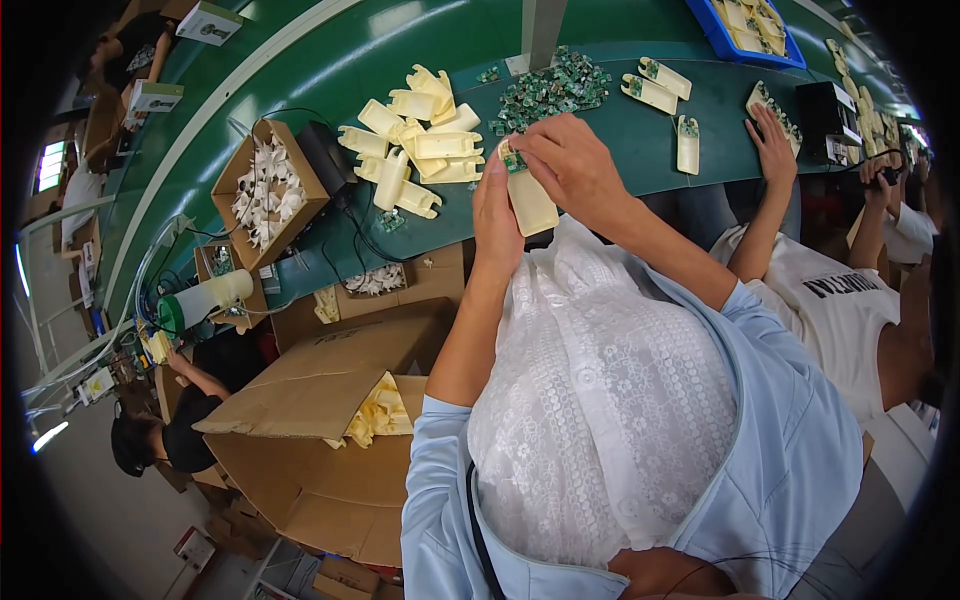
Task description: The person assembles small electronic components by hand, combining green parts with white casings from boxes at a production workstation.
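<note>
My left hand (490, 218) grips a cream plastic shell (534, 205) by its side, just above the table's near edge. A small green circuit board (513, 161) lies in the shell's far end. The closed fingers of my right hand (575, 168) pinch at that board; their tips are partly hidden. Beyond my hands is a heap of loose green circuit boards (560, 92). A pile of cream shells (425, 140) lies to the left of my left hand, with a few boards (390, 220) near it.
At the left stands a cardboard box of white parts (268, 195), beside a black box (325, 160) with cables. A large open carton (300, 470) sits below the table edge. On the right, a co-worker's hand (775, 145) rests by several shells. A blue bin (735, 50) stands farther back.
</note>
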`<state>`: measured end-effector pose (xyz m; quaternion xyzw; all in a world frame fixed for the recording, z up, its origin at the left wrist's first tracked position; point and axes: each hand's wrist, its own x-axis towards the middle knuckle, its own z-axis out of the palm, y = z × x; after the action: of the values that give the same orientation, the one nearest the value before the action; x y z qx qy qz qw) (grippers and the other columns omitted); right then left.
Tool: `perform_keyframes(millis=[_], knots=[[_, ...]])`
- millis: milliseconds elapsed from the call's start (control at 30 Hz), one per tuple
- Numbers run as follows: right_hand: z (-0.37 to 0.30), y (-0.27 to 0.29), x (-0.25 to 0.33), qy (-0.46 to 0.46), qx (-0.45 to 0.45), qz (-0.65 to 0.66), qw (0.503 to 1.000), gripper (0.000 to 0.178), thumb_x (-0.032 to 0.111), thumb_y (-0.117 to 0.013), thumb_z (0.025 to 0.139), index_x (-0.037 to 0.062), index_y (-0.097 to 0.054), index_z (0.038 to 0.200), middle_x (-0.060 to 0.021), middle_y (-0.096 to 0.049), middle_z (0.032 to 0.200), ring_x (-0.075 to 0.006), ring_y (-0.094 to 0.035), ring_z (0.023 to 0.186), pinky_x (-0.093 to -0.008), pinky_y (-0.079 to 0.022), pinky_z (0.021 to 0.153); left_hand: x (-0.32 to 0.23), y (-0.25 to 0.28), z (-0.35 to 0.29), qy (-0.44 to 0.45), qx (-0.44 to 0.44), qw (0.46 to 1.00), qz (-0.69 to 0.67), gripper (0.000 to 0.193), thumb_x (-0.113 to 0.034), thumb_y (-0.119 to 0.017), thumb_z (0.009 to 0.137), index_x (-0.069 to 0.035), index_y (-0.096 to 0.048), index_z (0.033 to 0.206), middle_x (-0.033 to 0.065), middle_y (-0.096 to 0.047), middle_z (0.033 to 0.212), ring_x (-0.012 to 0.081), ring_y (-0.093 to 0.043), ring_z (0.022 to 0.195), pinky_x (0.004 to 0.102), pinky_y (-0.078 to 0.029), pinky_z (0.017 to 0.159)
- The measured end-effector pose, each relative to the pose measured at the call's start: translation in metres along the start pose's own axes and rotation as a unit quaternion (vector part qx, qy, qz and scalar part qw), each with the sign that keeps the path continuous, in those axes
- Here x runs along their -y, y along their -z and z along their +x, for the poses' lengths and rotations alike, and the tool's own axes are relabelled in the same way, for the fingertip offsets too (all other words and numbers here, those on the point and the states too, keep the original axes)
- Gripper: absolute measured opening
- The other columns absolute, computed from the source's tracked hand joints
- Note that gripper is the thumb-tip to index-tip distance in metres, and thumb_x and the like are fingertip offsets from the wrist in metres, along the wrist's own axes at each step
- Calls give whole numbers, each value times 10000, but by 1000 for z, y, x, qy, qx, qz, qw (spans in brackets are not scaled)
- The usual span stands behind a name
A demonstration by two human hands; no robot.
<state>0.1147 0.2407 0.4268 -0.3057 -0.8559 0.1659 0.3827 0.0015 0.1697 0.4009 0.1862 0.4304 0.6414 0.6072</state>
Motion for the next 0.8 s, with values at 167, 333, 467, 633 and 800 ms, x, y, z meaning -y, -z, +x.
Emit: perform_keyframes(millis=[167, 333, 467, 633, 800], knots=[[-2, -1, 2, 11, -7, -9, 1000, 205, 30, -665, 717, 27, -643, 921, -70, -576, 863, -252, -557, 844, -358, -459, 742, -1, -3, 1, -71, -18, 981, 180, 379, -253, -365, 1009, -2, -481, 1267, 69, -574, 1116, 122, -552, 1000, 264, -444, 864], [-5, -3, 3, 12, 0, 11, 1000, 217, 38, -657, 735, 29, -641, 951, -75, -583, 900, -244, -566, 864, -347, -465, 750, 0, -4, -2, -150, -38, 941, 301, 361, -237, -354, 1010, -3, -531, 1221, 51, -612, 1008, 100, -552, 910, 247, -446, 783], [-9, -4, 1, -132, 3, 210, 969, 231, 79, -601, 837, 33, -621, 1062, -70, -609, 985, -186, -591, 876, -309, -479, 736, -4, -8, -4, -137, -64, 960, 235, 366, -247, -346, 1012, 2, -531, 1206, 53, -617, 986, 99, -565, 867, 245, -460, 748], [-15, -4, 2, -379, 67, 475, 791, 293, 155, -486, 950, 35, -555, 1209, -71, -628, 1055, -114, -589, 867, -267, -486, 718, -13, -15, -9, -37, -47, 995, 84, 355, -246, -349, 1009, -5, -530, 1197, 51, -608, 989, 92, -572, 858, 230, -472, 714], [-20, -14, -1, -258, 45, 395, 881, 309, 147, -476, 954, 19, -532, 1229, -85, -642, 1008, -131, -591, 834, -278, -485, 730, -4, -8, -4, -73, -65, 983, 157, 351, -252, -361, 1003, -10, -514, 1205, 47, -597, 1002, 93, -585, 845, 223, -485, 697]])
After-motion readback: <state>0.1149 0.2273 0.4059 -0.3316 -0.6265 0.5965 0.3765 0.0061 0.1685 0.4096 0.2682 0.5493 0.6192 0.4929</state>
